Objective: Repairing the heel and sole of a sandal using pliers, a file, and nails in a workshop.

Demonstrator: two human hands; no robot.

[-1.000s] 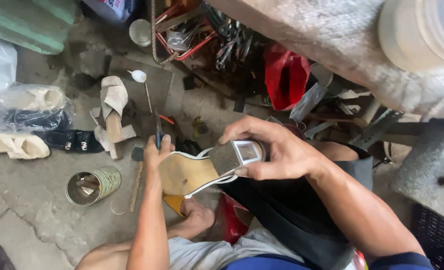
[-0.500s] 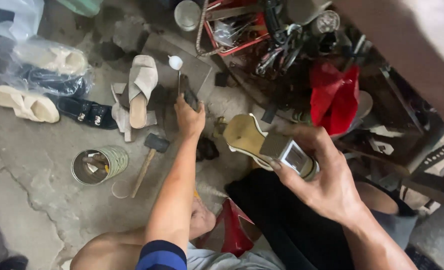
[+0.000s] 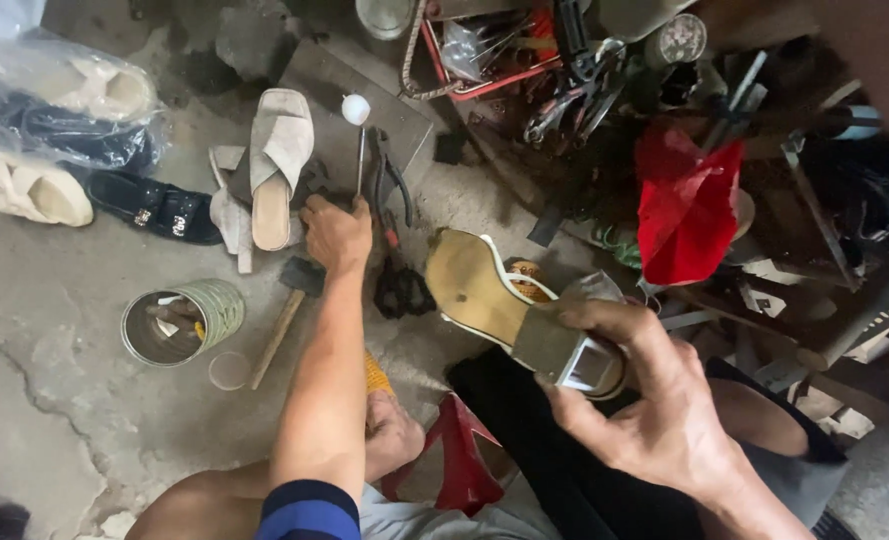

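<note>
A block-heeled shoe [image 3: 509, 300] is gripped at the heel by the right hand [image 3: 654, 410], sole turned up toward the camera, seemingly so the underside can be examined. Farther out, the left hand [image 3: 336, 232] is stretched to the concrete floor, its fingers curled beside pliers [image 3: 389, 190]; whether anything is grasped cannot be told. A hammer [image 3: 286, 312] and a tin can [image 3: 179, 320] are lying close by, within reach. Beyond them, a beige sandal [image 3: 276, 165] is propped on a block.
</note>
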